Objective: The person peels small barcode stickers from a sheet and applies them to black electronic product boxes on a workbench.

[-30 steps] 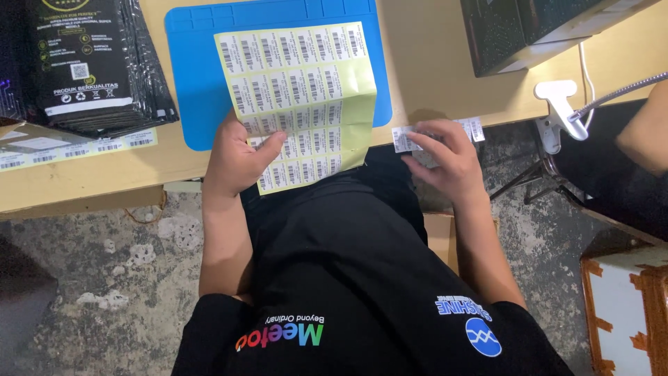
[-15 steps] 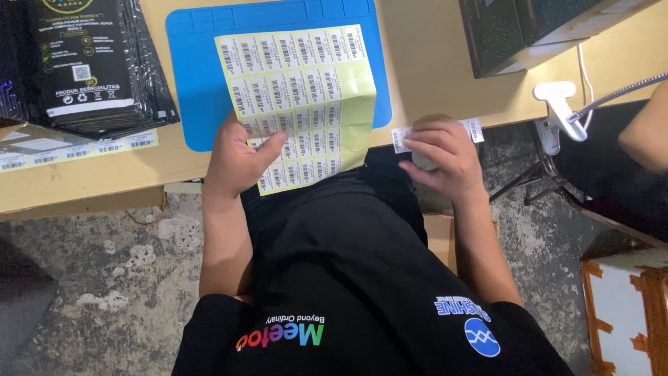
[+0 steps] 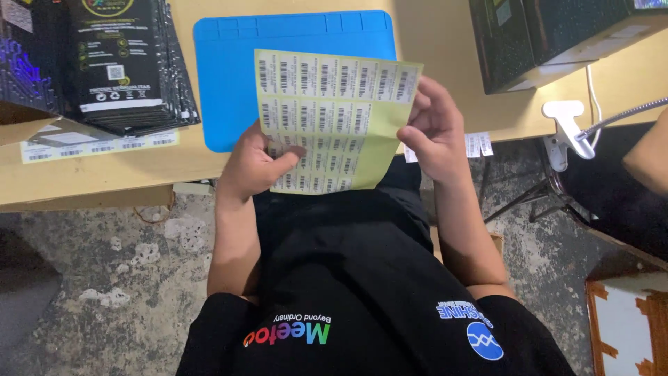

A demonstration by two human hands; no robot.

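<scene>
Label sheet point(image 3: 334, 118) held in both hands over blue mat point(image 3: 229, 76).
Left hand point(image 3: 261, 163) fingers pinch its lower edge; right hand point(image 3: 431, 129) fingers grasp its right edge.

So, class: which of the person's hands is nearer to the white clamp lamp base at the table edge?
Right. The right hand sits at the yellow label sheet's right edge, closer to the clamp; the left hand grips the sheet's lower left, farther off.

Label sheet point(image 3: 334, 118) hides right hand point(image 3: 435, 129) fingertips; black pouch stack point(image 3: 104, 63) cut by edge.
</scene>
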